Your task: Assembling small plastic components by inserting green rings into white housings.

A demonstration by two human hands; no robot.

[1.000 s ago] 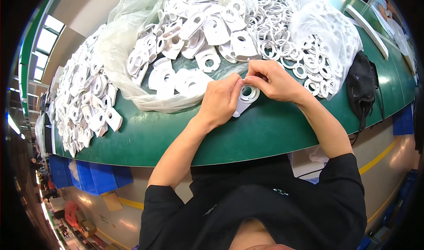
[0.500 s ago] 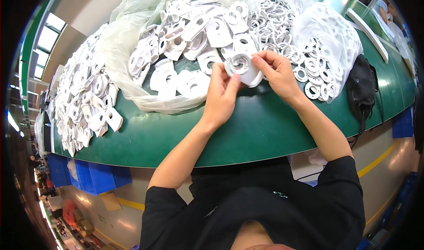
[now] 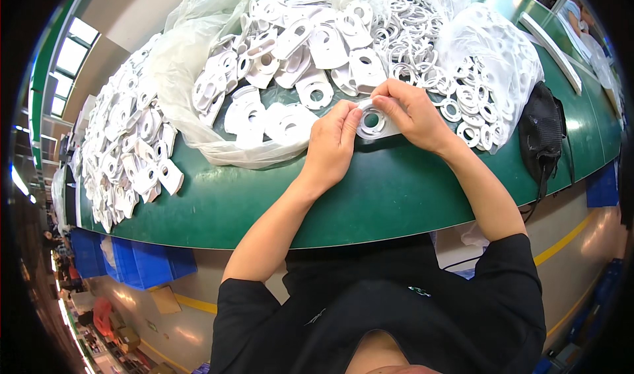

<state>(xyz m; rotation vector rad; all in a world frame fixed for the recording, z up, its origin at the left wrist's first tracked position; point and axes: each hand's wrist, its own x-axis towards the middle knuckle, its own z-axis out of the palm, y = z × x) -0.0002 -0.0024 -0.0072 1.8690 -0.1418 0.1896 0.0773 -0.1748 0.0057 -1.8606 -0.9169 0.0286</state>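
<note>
Between my two hands is a white plastic part with a round hole point(image 3: 374, 124), held up over the green table. My left hand point(image 3: 332, 145) is closed, thumb and fingers pinching the part's left edge. From the other side, my right hand point(image 3: 417, 117) grips its upper right edge, the thumb lying by the ring around the hole. Just beyond my hands, similar flat white parts point(image 3: 328, 45) lie heaped on an opened clear plastic bag point(image 3: 231, 156). Loose white rings point(image 3: 467, 135) lie to the right of my right hand.
At the left of the green table point(image 3: 370, 202) spreads a large pile of white parts point(image 3: 125, 149). More rings point(image 3: 406, 34) are heaped at the back. A black pouch point(image 3: 540, 126) and a long white strip point(image 3: 550, 51) lie at the right. Blue bins point(image 3: 148, 263) stand below the left edge.
The white part has turned in my hands, and its ring side has swung right and lower. My left hand's fingers have closed further around its edge; my right hand has stayed nearly in place.
</note>
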